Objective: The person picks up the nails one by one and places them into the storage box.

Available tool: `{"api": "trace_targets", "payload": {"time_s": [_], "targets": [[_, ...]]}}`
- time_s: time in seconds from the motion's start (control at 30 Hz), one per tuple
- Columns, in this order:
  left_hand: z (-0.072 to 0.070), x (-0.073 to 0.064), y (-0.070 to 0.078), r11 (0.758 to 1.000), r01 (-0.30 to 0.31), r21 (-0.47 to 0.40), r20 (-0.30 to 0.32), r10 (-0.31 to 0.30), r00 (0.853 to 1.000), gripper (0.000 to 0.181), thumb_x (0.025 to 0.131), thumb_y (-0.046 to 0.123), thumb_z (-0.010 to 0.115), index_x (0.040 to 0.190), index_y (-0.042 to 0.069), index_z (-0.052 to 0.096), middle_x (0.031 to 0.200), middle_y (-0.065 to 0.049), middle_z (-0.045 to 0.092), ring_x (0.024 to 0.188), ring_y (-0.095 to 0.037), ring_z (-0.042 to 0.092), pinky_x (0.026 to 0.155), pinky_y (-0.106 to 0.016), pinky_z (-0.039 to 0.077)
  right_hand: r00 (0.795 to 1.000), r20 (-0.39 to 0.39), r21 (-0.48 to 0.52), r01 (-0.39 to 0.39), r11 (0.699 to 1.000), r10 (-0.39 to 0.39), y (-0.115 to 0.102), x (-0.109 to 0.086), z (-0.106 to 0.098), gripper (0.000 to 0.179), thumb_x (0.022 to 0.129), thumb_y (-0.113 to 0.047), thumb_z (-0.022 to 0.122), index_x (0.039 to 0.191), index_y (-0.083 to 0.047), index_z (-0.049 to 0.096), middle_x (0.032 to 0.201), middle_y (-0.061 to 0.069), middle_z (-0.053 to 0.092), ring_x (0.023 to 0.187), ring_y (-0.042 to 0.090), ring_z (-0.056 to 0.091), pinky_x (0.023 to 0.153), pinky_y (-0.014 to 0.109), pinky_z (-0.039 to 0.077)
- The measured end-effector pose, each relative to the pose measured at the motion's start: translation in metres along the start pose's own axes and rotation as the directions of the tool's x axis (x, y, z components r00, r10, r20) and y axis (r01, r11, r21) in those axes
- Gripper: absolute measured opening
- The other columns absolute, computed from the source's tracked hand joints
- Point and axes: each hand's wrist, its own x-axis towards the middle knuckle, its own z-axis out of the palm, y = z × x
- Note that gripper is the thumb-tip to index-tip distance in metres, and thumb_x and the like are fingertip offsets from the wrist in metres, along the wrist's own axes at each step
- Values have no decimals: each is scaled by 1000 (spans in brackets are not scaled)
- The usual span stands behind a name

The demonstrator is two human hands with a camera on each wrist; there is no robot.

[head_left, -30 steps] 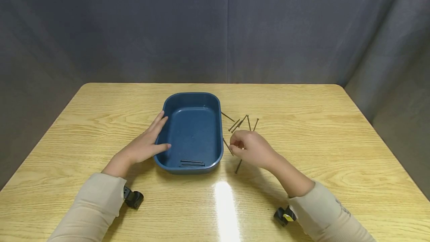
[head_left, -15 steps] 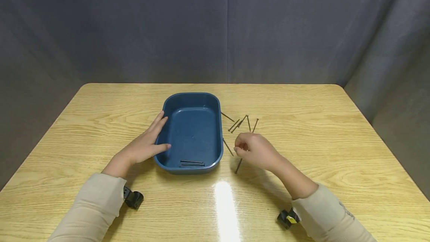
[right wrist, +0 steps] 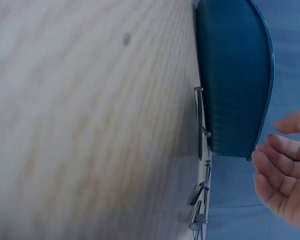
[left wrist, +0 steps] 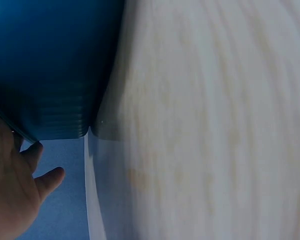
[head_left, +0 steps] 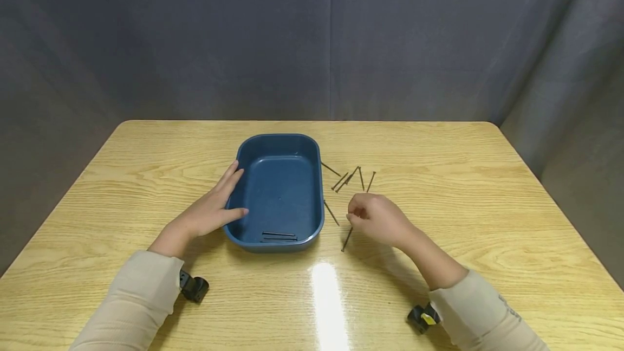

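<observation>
My left hand rests on the left rim of a blue plastic tray, fingers spread and the thumb over the edge. Several dark nails lie inside at the tray's near end. Right of the tray, my right hand hovers low with loosely bent fingers. Between its thumb and fingers, the right wrist view shows a gap with nothing in it. Below this hand lies a nail, partly covered by the fingers. Another nail lies against the tray's right side.
Beyond my right hand, several loose nails are scattered on the wooden table. One more nail points away at their right. A grey curtain hangs behind the table's far edge. Each sleeve carries a small black camera.
My right hand has shifted a little to the right, away from the tray and the nail beside it. The left hand and the tray have stayed put.
</observation>
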Motion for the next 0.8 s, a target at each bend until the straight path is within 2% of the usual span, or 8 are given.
{"api": "trace_targets", "payload": {"time_s": [0.47, 0.8], "targets": [[1, -1, 0, 1000, 2, -10, -1, -2, 1000, 79, 82, 31, 53, 140, 14, 2, 142, 7, -16, 127, -32, 8, 91, -56, 22, 997, 38, 1, -64, 998, 64, 7, -4, -4, 7, 81, -13, 56, 82, -6, 59, 74, -2, 57, 68, 11, 53, 62, 28, 43], [0, 0, -1, 1000, -7, -2, -1, 7, 1000, 78, 83, 30, 53, 140, 12, 3, 142, 4, -15, 127, -32, 7, 91, -56, 21, 994, 47, -43, -92, 995, 94, 14, -9, -8, 11, 81, -13, 55, 86, -3, 60, 74, 0, 57, 67, 12, 52, 61, 29, 42]]}}
